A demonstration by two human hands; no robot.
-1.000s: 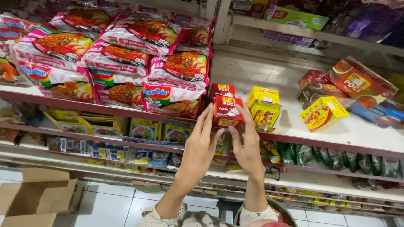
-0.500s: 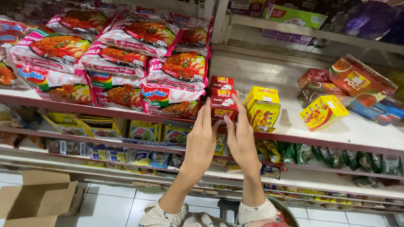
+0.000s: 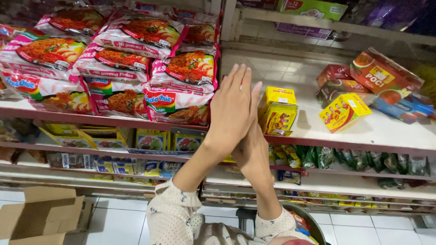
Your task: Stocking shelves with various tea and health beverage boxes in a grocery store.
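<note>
The red box that was gripped a second ago is now hidden behind the left hand (image 3: pixel 231 109), at 9 o'clock from the yellow boxes (image 3: pixel 277 109). It is likely put down. The left fingers are stretched flat. The right hand (image 3: pixel 253 152) fingers are covered, so nothing can be told.

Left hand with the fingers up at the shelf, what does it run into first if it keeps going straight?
Probably the red box, hidden behind the left hand; the yellow boxes stand just beside. Depth is unclear.

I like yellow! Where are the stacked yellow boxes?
In the head view, the stacked yellow cardboard boxes sit on the white shelf, just right of the raised hands.
</note>
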